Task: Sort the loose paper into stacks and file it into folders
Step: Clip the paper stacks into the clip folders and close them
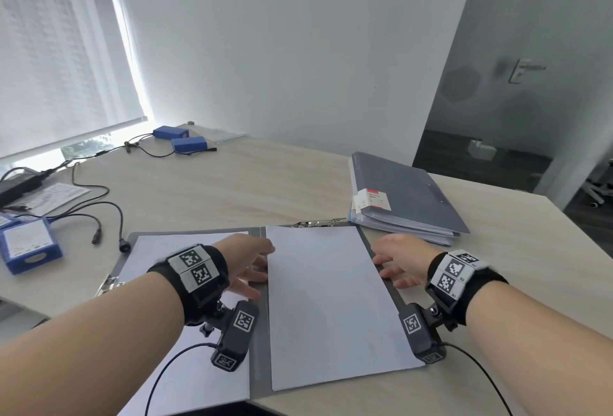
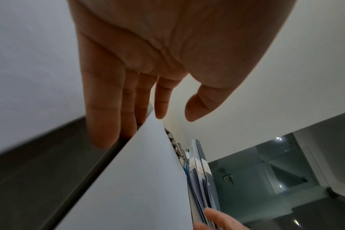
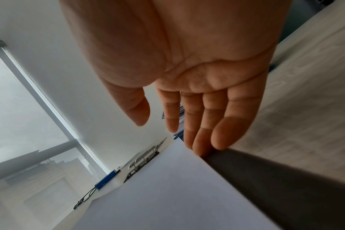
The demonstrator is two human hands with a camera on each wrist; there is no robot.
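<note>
An open grey folder (image 1: 259, 342) lies flat on the desk near me. A white paper stack (image 1: 331, 306) covers its right half, and another white sheet (image 1: 159, 250) covers its left half. My left hand (image 1: 250, 266) has straight fingers against the left edge of the right stack (image 2: 148, 179). My right hand (image 1: 396, 264) touches the stack's right edge (image 3: 177, 186) with straight fingers (image 3: 199, 143). Neither hand grips anything. A metal clip (image 1: 318, 223) sits at the folder's top edge.
A closed grey-blue folder (image 1: 408, 197) with papers inside lies at the back right. Blue boxes (image 1: 180, 138) and black cables (image 1: 99, 213) lie at the back left, another blue box (image 1: 28, 245) at the left edge. A printed sheet (image 1: 53, 198) lies nearby.
</note>
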